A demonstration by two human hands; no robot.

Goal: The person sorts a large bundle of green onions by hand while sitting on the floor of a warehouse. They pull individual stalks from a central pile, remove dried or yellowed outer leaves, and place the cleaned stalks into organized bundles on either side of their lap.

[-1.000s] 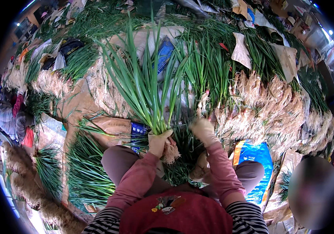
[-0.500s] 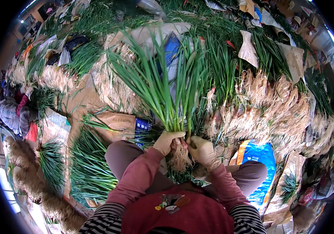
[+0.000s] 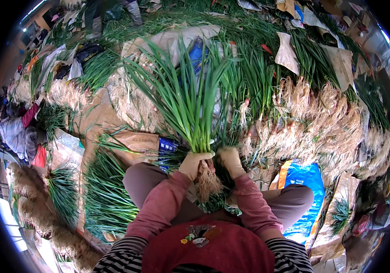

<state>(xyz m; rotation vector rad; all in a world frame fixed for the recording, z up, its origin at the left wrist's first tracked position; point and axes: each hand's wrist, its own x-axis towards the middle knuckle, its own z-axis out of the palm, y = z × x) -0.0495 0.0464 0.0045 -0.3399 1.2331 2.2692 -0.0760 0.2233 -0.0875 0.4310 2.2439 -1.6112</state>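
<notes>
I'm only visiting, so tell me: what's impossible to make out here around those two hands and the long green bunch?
Head view: the left hand in a pale glove hides the stalks in its grip, so the long green-leaved bunch with pale roots cannot be counted.
Head view: the right hand in a pale glove has blurred fingers; any grip is unclear.
Head view: the upper edge cuts off the person in greyish boots.

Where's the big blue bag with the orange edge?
In the head view, the blue bag is at the lower right, partly hidden by the person's right knee and just below the pale roots.
</notes>
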